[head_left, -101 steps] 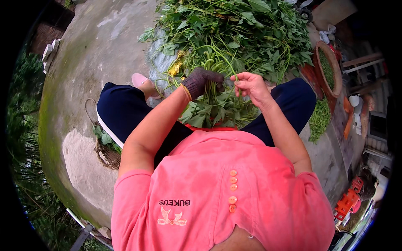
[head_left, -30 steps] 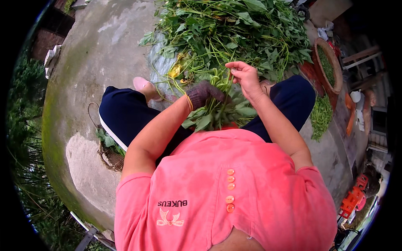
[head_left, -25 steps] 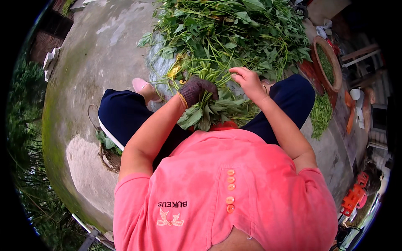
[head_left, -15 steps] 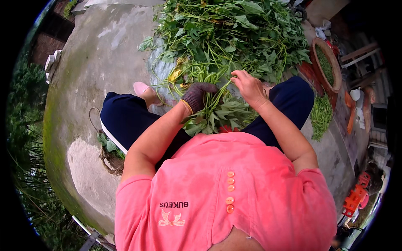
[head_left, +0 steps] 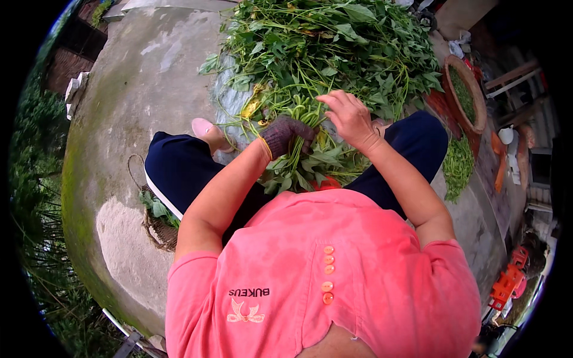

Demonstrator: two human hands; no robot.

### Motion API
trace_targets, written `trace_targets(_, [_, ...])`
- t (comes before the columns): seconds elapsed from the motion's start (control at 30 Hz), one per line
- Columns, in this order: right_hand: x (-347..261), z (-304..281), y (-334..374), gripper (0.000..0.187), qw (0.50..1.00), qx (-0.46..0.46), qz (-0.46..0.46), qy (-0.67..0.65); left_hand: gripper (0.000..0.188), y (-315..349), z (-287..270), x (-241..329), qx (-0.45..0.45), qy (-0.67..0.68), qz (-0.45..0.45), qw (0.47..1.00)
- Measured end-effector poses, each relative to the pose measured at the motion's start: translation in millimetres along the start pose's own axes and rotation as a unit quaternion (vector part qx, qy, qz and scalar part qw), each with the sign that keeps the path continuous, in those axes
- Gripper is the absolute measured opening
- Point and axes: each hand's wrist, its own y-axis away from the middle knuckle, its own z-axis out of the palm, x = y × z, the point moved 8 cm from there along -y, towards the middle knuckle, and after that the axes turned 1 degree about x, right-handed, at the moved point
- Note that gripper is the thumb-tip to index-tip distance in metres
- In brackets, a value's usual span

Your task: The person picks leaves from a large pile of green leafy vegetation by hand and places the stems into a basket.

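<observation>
My left hand (head_left: pixel 287 133), in a dark knitted glove, is closed around a bunch of leafy green stems (head_left: pixel 310 164) held above my lap. My bare right hand (head_left: pixel 349 116) reaches over the bunch toward the big pile of green leafy stalks (head_left: pixel 334 51) in front of me, fingers spread and touching stems at the pile's near edge. I sit with dark blue trousers (head_left: pixel 179 173) and a pink shirt, knees apart around the greens.
A woven basket (head_left: pixel 462 92) with trimmed greens stands at the right, with more greens (head_left: pixel 458 167) below it. A small wicker basket (head_left: pixel 156 224) sits by my left thigh. A pink shoe (head_left: pixel 206 130) rests on the concrete ground (head_left: pixel 131 89). Grass borders the left.
My right hand has lifted from the held bunch and moved forward to the pile. My left hand keeps its grip on the bunch and has hardly shifted.
</observation>
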Motion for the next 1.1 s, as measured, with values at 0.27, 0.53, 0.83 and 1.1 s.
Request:
trace_targets(0.27, [48,39,2,0.019,0.978,-0.204,0.014,-0.042,0.007,2,-21,28,-0.018,-0.255,0.142,0.956])
trace_targets(0.53, [17,49,7,0.013,0.97,-0.233,-0.028,-0.07,0.009,-4,-37,17,0.011,-0.187,0.051,0.981])
trace_targets(0.83, [4,52,10,0.01,0.987,-0.148,-0.057,-0.031,0.009,9,1,29,-0.028,-0.869,0.295,0.397])
trace_targets(1.1, [182,112,62,0.014,0.903,-0.09,0.421,-0.011,0.012,5,25,49,0.102,-0.565,0.195,0.795])
